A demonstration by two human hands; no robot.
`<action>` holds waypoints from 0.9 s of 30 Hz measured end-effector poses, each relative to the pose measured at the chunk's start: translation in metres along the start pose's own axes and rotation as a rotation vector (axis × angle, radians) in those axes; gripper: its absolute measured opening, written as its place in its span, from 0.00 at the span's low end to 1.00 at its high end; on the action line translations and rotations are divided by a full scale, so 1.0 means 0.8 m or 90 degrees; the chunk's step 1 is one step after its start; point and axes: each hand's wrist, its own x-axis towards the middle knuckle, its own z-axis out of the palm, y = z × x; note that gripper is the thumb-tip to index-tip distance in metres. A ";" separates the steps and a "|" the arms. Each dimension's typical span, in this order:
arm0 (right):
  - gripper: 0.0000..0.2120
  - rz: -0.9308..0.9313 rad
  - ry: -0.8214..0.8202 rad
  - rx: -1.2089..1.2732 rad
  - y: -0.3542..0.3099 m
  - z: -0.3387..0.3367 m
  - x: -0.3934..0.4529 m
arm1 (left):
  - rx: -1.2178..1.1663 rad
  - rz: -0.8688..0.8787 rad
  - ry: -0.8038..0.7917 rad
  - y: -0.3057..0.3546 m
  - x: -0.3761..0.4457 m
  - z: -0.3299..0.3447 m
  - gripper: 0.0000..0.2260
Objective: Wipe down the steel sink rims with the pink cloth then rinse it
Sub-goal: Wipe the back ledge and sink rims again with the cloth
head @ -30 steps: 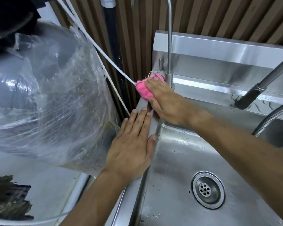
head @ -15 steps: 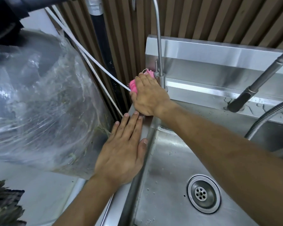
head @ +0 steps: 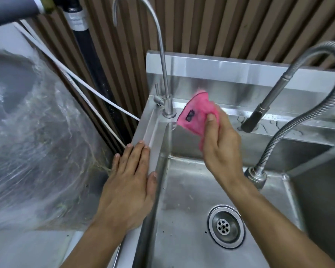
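The pink cloth [head: 196, 114] is held up off the steel, just right of the thin gooseneck tap [head: 167, 105] and above the basin's back left corner. My right hand [head: 219, 144] grips the cloth, thumb on its front, with a dark label showing on the fabric. My left hand [head: 130, 190] rests flat on the sink's left rim [head: 151, 124], fingers straight and pointing away from me. The steel sink basin [head: 184, 200] lies below, its drain [head: 225, 226] to the right of centre.
A flexible spring-hose spray tap [head: 278, 89] arches over the right side of the basin. A large bin wrapped in clear plastic [head: 37, 151] crowds the sink's left side. White cords [head: 89, 93] and a black pipe [head: 93, 64] run down the slatted wall behind.
My right hand has lifted the pink cloth off the rim's back left corner and carried it right, past the thin tap. My left hand stays flat on the left rim.
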 end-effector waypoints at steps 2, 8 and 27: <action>0.23 -0.063 0.103 -0.058 0.002 0.000 0.016 | -0.005 0.002 0.036 0.008 0.018 -0.009 0.26; 0.27 -0.210 -0.060 -0.537 0.070 0.083 0.054 | -0.030 0.037 0.108 0.015 0.133 0.005 0.26; 0.34 0.290 0.133 -0.599 0.058 0.076 0.084 | 0.077 -0.014 -0.014 0.018 0.148 0.026 0.32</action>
